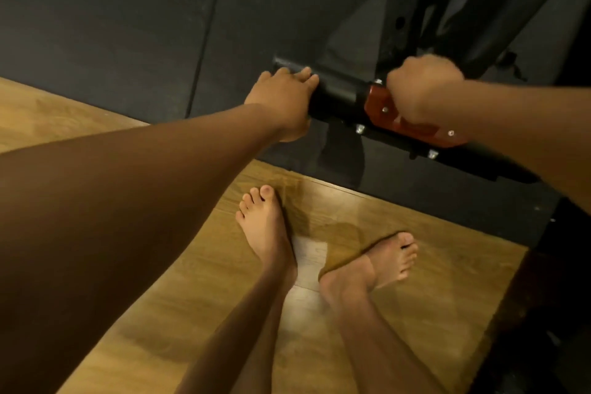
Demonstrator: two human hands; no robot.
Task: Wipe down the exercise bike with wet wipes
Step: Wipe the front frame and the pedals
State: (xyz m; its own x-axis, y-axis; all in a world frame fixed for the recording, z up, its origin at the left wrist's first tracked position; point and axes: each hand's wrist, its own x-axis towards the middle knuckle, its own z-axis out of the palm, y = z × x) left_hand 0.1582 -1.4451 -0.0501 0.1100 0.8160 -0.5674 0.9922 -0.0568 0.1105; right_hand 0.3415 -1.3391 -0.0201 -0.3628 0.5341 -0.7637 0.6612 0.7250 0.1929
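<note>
judging by the stoop, somewhere in the low part of the wipe-down: working at the foot of the exercise bike (479,9), down on the black stabiliser bar (339,96). stands on a dark floor mat (128,25), bar lying close along the mat's near edge, just short of the wood floor (192,281). left hand (281,99) wrapped over the bar's free end, fingers across the top and thumb underneath, seemingly steadying. right hand (422,89) clenched into a fist and pressed down on the red bracket (380,105) at the joint between bar and upright frame. no wet wipe to be seen anywhere; possibly bunched inside that fist, but cannot tell. bare feet (265,227) planted on the wood just off the mat's edge, body bent well forward. next, most likely, rubbing over the bracket and out along the bar toward the left hand. calls for shifting that grip out of the way, reaching round the underside and the silver bolts (360,128) below, and keeping balance while bent over. as for the bike itself: matte black tubes rising toward the top right, dim and partly lost against the mat; smooth round bar with a faint sheen along the top; glossy red bracket fastened with small pale screws; no obvious dirt or wet streaks, though too dark to judge cleanliness.
</note>
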